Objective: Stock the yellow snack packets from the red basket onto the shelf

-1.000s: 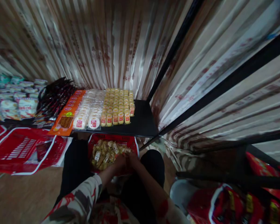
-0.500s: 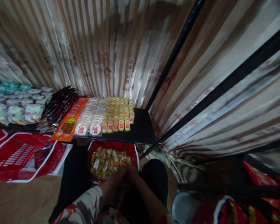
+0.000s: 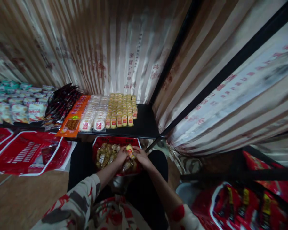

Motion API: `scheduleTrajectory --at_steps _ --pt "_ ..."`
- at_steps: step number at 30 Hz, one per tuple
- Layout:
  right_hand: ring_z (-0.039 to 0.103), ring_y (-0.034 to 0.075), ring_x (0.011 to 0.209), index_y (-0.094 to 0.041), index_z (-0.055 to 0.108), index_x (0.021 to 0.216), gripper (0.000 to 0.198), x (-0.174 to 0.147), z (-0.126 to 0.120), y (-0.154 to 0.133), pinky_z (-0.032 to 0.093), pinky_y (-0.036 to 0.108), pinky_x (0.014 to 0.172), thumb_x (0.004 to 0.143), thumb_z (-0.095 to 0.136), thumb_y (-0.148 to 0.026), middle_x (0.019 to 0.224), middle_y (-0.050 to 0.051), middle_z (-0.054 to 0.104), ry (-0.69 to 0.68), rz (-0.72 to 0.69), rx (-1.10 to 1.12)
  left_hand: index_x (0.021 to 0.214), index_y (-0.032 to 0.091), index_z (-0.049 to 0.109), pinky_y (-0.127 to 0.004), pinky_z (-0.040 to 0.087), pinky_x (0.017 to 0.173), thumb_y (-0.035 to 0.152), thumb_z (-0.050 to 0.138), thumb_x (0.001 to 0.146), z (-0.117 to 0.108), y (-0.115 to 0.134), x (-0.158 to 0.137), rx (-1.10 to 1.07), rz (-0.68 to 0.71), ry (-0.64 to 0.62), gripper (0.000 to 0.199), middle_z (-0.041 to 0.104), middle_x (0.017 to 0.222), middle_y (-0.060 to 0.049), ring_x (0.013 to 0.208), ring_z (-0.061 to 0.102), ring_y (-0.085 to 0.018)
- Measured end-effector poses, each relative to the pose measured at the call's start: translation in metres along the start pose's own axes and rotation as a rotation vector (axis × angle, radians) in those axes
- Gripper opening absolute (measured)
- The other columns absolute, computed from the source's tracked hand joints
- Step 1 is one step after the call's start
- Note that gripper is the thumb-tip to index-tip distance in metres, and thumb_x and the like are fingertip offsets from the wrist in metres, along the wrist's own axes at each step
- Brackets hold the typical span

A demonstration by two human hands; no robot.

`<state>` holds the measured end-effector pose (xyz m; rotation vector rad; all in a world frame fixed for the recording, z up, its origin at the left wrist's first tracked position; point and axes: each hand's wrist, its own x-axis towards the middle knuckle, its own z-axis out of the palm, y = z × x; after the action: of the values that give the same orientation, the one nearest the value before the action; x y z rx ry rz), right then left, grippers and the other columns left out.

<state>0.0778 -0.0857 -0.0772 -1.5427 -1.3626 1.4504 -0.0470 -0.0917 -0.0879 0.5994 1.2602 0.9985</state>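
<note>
Yellow packet (image 3: 130,151) sits pinched between left hand (image 3: 122,155) and right hand (image 3: 139,154) over the red basket (image 3: 118,140), handling underway; next move likely calls for gentle pressure

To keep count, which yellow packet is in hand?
The yellow packet between left hand and right hand, above the red basket; others lie loose inside it or stand on the black shelf.

This appears to be a shop: packaged snacks (image 3: 121,111) stand in neat rows on a black shelf (image 3: 146,123), with red shopping baskets (image 3: 26,142) below.
</note>
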Motion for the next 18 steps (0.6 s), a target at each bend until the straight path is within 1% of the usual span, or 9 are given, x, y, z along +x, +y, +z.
scheduleTrajectory --at_steps 4,6,8,10,12,14,15,16,18 --pt "0.064 0.016 0.069 -0.017 0.064 0.095 0.043 -0.006 -0.006 -0.022 0.048 0.026 0.062 0.055 0.070 -0.032 0.076 0.003 0.068 0.034 0.070 0.361 0.108 0.013 0.054 -0.016 0.042 0.051 0.008 0.061 0.072 0.003 0.027 -0.013 -0.015 -0.051 0.002 0.037 0.060 0.067 0.003 0.051 0.055 -0.006" --pt "0.063 0.015 0.067 -0.017 0.066 0.095 0.043 -0.008 -0.010 -0.032 0.047 0.025 0.060 0.056 0.070 -0.033 0.077 0.002 0.069 0.041 0.086 0.390 0.114 0.014 0.052 -0.015 0.041 0.049 0.010 0.061 0.075 0.004 0.041 -0.019 0.016 -0.054 -0.012 0.041 0.061 0.066 0.003 0.049 0.055 -0.006" --pt "0.062 0.014 0.066 -0.017 0.068 0.092 0.038 -0.009 -0.016 -0.041 0.045 0.023 0.057 0.058 0.069 -0.034 0.076 0.002 0.070 0.030 0.084 0.368 0.115 0.015 0.053 -0.014 0.037 0.044 0.014 0.063 0.076 0.004 0.053 -0.023 0.060 -0.039 -0.043 0.040 0.062 0.067 0.003 0.047 0.055 -0.005" --pt "0.062 0.013 0.064 -0.016 0.070 0.088 0.033 -0.009 -0.023 -0.048 0.044 0.022 0.054 0.059 0.069 -0.033 0.074 0.002 0.070 0.002 0.077 0.332 0.107 0.015 0.057 -0.013 0.031 0.039 0.018 0.065 0.075 0.004 0.062 -0.025 0.093 -0.032 -0.080 0.034 0.064 0.068 0.002 0.044 0.053 -0.004" --pt "0.061 0.012 0.062 -0.017 0.070 0.089 0.033 -0.011 -0.030 -0.054 0.044 0.021 0.052 0.060 0.070 -0.032 0.074 0.001 0.070 -0.028 0.072 0.305 0.097 0.014 0.060 -0.013 0.029 0.038 0.018 0.067 0.073 0.004 0.066 -0.026 0.086 -0.069 -0.108 0.025 0.065 0.068 0.001 0.041 0.051 -0.003" --pt "0.062 0.012 0.063 -0.018 0.067 0.096 0.038 -0.013 -0.035 -0.057 0.045 0.020 0.052 0.062 0.072 -0.033 0.076 0.001 0.070 -0.021 0.066 0.310 0.087 0.013 0.061 -0.013 0.037 0.043 0.013 0.066 0.072 0.006 0.067 -0.026 -0.005 -0.136 -0.107 0.016 0.066 0.067 0.000 0.044 0.054 -0.004" --pt "0.063 0.012 0.065 -0.020 0.065 0.100 0.041 -0.014 -0.035 -0.058 0.047 0.021 0.054 0.062 0.072 -0.034 0.078 0.001 0.069 -0.004 0.063 0.335 0.084 0.013 0.061 -0.014 0.043 0.048 0.010 0.065 0.072 0.007 0.066 -0.026 -0.084 -0.160 -0.098 0.013 0.067 0.068 -0.001 0.047 0.057 -0.005" --pt "0.064 0.013 0.068 -0.021 0.063 0.103 0.045 -0.015 -0.035 -0.058 0.049 0.022 0.057 0.063 0.074 -0.035 0.081 0.001 0.069 0.013 0.056 0.374 0.081 0.012 0.061 -0.016 0.048 0.055 0.008 0.063 0.073 0.009 0.065 -0.026 -0.177 -0.169 -0.084 0.010 0.067 0.069 -0.002 0.052 0.060 -0.007" --pt "0.066 0.014 0.076 -0.021 0.061 0.103 0.048 -0.015 -0.032 -0.057 0.053 0.026 0.066 0.061 0.077 -0.037 0.086 0.002 0.069 0.040 0.023 0.469 0.079 0.011 0.061 -0.019 0.053 0.069 0.003 0.060 0.073 0.014 0.062 -0.026 -0.365 -0.148 -0.062 0.010 0.069 0.072 -0.004 0.062 0.064 -0.009"
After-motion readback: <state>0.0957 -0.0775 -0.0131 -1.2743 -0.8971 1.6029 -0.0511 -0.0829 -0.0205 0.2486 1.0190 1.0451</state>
